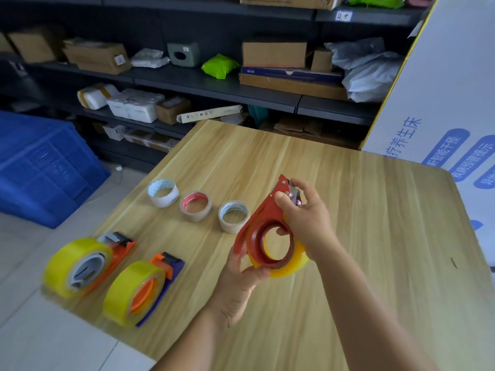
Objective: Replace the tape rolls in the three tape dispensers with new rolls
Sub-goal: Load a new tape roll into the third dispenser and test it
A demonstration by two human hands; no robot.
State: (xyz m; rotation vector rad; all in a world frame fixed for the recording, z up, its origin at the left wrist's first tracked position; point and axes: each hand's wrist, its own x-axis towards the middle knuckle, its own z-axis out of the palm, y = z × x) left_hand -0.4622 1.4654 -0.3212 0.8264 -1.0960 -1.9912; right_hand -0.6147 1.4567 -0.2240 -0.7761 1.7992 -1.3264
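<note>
A red tape dispenser (261, 223) with a yellow tape roll (294, 263) on its hub is held above the wooden table (375, 236). My right hand (305, 215) grips its blade end, thumb on the red frame. My left hand (241, 271) holds the lower edge of the dispenser and roll. At the left table edge lie an orange dispenser with a yellow roll (80, 266) and a purple-and-orange dispenser with a yellow roll (139, 290). Behind them stand three nearly used cores: a white one (163, 192), a red-printed one (195, 206) and a pale one (233, 216).
A blue plastic crate (45, 167) sits on the floor to the left. Dark shelves (214, 87) with cardboard boxes and parcels run along the back. A large white printed carton (442, 116) stands at the right, against the table.
</note>
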